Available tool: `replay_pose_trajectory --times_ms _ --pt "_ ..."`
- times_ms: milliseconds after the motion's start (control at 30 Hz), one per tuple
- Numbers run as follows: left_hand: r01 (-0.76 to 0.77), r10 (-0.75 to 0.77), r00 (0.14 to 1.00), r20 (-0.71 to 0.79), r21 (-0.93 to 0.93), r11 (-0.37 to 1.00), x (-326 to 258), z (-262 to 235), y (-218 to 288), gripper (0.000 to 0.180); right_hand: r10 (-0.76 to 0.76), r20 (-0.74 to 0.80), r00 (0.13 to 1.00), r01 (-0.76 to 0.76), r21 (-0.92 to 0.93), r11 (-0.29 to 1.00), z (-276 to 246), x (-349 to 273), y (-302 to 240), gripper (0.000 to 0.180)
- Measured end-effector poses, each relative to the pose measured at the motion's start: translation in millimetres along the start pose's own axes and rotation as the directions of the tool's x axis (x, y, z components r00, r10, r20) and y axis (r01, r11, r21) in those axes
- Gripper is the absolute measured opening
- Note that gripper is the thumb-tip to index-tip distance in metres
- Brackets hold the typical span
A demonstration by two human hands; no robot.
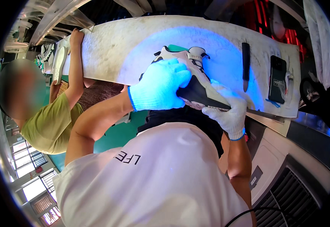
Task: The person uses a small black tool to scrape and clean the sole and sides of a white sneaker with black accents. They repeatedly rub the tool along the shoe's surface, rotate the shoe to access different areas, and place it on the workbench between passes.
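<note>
One shoe [201,90], left gloved hand [161,86] curled against its side, grip unclear, right gloved hand [233,109] clasping its toe

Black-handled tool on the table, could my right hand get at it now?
Probably, if it lets go: your right hand holds the shoe, but nothing visible blocks its way to the black-handled tool.
</note>
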State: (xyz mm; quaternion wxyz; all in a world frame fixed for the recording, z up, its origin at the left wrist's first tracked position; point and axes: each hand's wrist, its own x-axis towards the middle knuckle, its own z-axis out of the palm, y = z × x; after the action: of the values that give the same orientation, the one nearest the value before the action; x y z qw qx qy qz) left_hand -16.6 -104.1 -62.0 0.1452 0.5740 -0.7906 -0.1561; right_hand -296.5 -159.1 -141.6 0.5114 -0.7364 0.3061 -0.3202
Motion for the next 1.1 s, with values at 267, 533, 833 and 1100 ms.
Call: replay_pose_trajectory --times_ms 267,533,833,1100 --pt "0.064 -0.054 0.996 0.077 -0.139 0.988 8.8 -6.0 -5.2 0.046 -0.034 0.057 0.998 0.038 -0.083 0.996 -6.0 9.6 -9.3 0.083" --pt "0.130 -0.091 0.973 0.210 -0.183 0.974 27.0 -19.2 -7.7 0.059 0.272 0.213 0.939 -0.190 -0.339 0.921 2.8 64.5 -69.9 0.091" --pt "0.042 0.127 0.973 0.193 -0.690 0.723 26.4 -28.9 -63.1 0.045 0.259 -0.154 0.954 -0.301 -0.478 0.825 39.7 65.9 -72.0 0.052" --pt "-0.049 -0.175 0.945 -0.277 -0.648 0.760 -48.0 29.7 -158.1 0.059 -0.030 -0.427 0.904 -0.184 -0.453 0.872 36.8 8.8 -15.5 0.034"
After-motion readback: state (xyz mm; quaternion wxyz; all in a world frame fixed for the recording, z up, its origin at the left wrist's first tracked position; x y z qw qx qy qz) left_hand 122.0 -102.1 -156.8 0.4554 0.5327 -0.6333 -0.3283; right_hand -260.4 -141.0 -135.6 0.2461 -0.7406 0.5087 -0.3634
